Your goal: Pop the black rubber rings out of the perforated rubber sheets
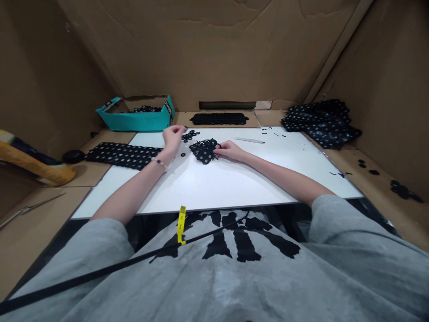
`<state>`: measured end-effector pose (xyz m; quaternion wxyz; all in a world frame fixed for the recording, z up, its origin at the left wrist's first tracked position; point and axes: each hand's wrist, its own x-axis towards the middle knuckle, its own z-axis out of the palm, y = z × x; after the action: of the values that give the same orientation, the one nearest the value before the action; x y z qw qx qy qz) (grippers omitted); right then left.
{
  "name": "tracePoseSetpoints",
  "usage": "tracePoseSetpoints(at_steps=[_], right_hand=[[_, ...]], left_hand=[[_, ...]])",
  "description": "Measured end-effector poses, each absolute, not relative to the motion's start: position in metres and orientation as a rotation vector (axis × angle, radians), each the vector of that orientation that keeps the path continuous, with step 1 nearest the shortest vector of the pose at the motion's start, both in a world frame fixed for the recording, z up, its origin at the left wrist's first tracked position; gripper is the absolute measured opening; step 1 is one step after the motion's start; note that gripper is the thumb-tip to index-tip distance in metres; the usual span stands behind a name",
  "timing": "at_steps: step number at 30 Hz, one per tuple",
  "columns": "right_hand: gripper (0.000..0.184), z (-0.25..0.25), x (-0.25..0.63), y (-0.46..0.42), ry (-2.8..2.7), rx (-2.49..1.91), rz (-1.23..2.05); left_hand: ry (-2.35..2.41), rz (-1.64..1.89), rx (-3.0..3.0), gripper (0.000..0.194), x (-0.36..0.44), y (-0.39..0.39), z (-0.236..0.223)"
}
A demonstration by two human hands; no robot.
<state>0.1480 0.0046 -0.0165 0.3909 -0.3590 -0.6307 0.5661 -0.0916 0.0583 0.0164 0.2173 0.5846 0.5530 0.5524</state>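
Note:
My left hand [172,135] is closed in a pinch, with what looks like a small black ring at its fingertips. Just beside it lies a little pile of black rings [189,136], and one loose ring [183,154] sits nearer to me. My right hand [230,150] grips the right edge of a small piece of black perforated sheet [203,152], its holes showing light. Part of that edge is hidden by my fingers. Behind my left wrist a long black perforated strip [124,153] lies flat, partly covered by my forearm.
A teal-sided box [136,120] with black pieces stands back left. At the back lies a black strip [219,118]; a pen-like tool [250,140] rests on the white board [214,190]. Perforated sheets [323,120] are heaped right. Pointed metal tweezers [33,208] and a yellow can [36,158] are left.

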Motion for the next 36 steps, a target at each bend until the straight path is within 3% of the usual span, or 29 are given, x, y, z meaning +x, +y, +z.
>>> tracePoseSetpoints(at_steps=[3, 8, 20, 30, 36], right_hand=[[0.036, -0.016, 0.149, 0.003, -1.609, -0.885, 1.446], [0.036, -0.019, 0.151, 0.006, -1.635, -0.858, 1.435], [0.037, -0.019, 0.152, 0.006, -1.678, -0.792, 1.315], [0.036, -0.017, 0.152, 0.004, -1.736, -0.800, 1.287], [0.034, -0.020, 0.149, 0.006, -1.713, -0.823, 1.283]], left_hand=[[1.648, 1.503, 1.686, 0.013, -0.114, 0.068, 0.020], [1.641, 1.129, 2.034, 0.006, -0.121, 0.069, 0.011], [0.976, 0.960, 2.619, 0.028, -0.062, -0.004, 0.030], [1.079, 0.959, 2.131, 0.024, -0.052, 0.000, 0.015], [1.256, 1.271, 1.729, 0.029, -0.070, 0.032, 0.015]])
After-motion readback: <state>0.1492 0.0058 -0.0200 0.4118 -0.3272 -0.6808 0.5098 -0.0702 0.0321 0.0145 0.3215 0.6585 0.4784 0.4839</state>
